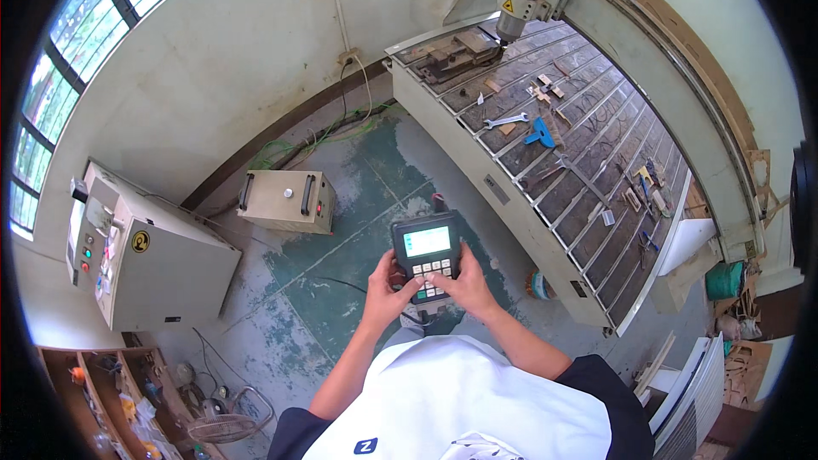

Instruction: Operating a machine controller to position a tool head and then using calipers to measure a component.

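Ahead and to the right of your grip stretches the big cutting machine (477, 166), its slotted bed strewn with tools and scraps and its spindle (513, 17) over the far end. Well to the left of your grip stands a pale grey cabinet (166, 268); behind and left is a wooden shelf unit (64, 375). Nearer, ahead and left on the floor, sits a beige box (273, 196) with two dark handles. A fan (223, 428) is behind and left, beside the shelves. The black handheld controller (432, 259) is in your grip, in front of your torso, screen lit and facing up. Your left hand (385, 290) and right hand (471, 283) are curled around its two sides, thumbs over the keypad; you cannot tell whether a key is pressed. To the right, on the bed, lie a wrench (507, 121) and a blue scraper (540, 134).
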Action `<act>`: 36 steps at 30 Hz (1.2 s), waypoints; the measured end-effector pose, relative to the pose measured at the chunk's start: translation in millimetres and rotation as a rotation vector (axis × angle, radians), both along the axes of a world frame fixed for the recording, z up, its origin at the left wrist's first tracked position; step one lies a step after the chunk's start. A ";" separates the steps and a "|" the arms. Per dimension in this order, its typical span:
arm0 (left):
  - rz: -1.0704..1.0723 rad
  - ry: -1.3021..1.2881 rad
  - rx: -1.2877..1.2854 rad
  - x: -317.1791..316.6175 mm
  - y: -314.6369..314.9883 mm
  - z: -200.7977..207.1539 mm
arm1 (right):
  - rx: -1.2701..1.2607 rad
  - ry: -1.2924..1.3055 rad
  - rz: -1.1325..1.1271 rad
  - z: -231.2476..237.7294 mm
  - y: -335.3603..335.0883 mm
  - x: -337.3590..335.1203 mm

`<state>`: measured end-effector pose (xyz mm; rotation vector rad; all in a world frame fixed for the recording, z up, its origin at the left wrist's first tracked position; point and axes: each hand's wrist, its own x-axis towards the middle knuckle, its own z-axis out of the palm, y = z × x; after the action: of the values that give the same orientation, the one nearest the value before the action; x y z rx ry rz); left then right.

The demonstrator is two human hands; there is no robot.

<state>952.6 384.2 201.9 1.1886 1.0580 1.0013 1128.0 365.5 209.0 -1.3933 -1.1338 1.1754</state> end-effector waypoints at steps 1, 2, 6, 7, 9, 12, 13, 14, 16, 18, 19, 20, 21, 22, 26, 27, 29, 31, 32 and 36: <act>-0.003 0.000 -0.003 -9.2 4.2 -2.3 | -0.007 0.019 0.023 -1.7 6.4 -7.7; 0.027 0.001 -0.011 -16.6 8.6 -2.5 | 0.008 0.024 0.051 -6.2 12.6 -14.3; 0.086 -0.005 -0.099 -48.8 24.2 -22.1 | -0.001 0.027 0.141 -36.8 36.6 -38.8; 0.098 -0.024 -0.144 -54.7 28.8 -28.4 | -0.040 0.060 0.148 -51.7 41.6 -44.1; 0.099 -0.032 -0.189 -63.1 40.9 -41.1 | -0.119 0.073 0.160 -66.3 57.4 -53.6; 0.130 -0.085 -0.299 -77.0 64.3 -71.3 | -0.119 0.163 0.182 -114.4 79.7 -70.1; 0.167 -0.057 -0.311 -83.1 72.7 -86.0 | -0.173 0.142 0.215 -136.9 90.9 -72.8; 0.214 -0.027 -0.323 -90.5 83.2 -102.0 | -0.187 0.162 0.238 -144.8 107.8 -80.6; 0.246 -0.029 -0.382 -99.0 106.8 -125.6 | -0.227 0.233 0.242 -161.4 136.9 -92.6; 0.263 -0.029 -0.430 -110.1 138.1 -157.9 | -0.243 0.267 0.259 -193.9 170.9 -102.4; 0.298 0.020 -0.451 -114.9 152.3 -177.9 | -0.259 0.315 0.256 -217.2 187.9 -105.5; 0.347 0.074 -0.479 -120.6 167.1 -198.0 | -0.242 0.347 0.241 -222.9 210.4 -112.8; 0.326 0.072 -0.498 -121.7 188.3 -206.2 | -0.252 0.337 0.239 -231.7 229.2 -117.6; 0.340 0.021 -0.507 -122.3 210.6 -213.2 | -0.283 0.226 0.279 -240.7 250.2 -116.7; 0.300 -0.017 -0.531 -121.0 279.4 -262.4 | -0.271 0.225 0.238 -291.0 308.1 -115.5; 0.270 -0.023 -0.526 -117.8 296.7 -267.8 | -0.289 0.216 0.221 -301.3 318.8 -113.5; 0.247 -0.025 -0.540 -111.4 323.1 -283.6 | -0.271 0.241 0.173 -315.5 340.2 -109.2; 0.214 0.000 -0.550 -113.6 338.2 -305.7 | -0.278 0.202 0.150 -323.8 358.9 -104.5; 0.213 0.023 -0.596 -112.9 344.1 -311.0 | -0.269 0.171 0.143 -327.9 364.8 -102.1; 0.178 0.005 -0.592 -111.3 360.6 -334.9 | -0.306 0.137 0.107 -347.6 376.0 -98.6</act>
<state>841.3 744.8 -132.9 0.6211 1.3618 0.7378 1029.4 741.5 -138.6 -1.4666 -0.9708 1.5479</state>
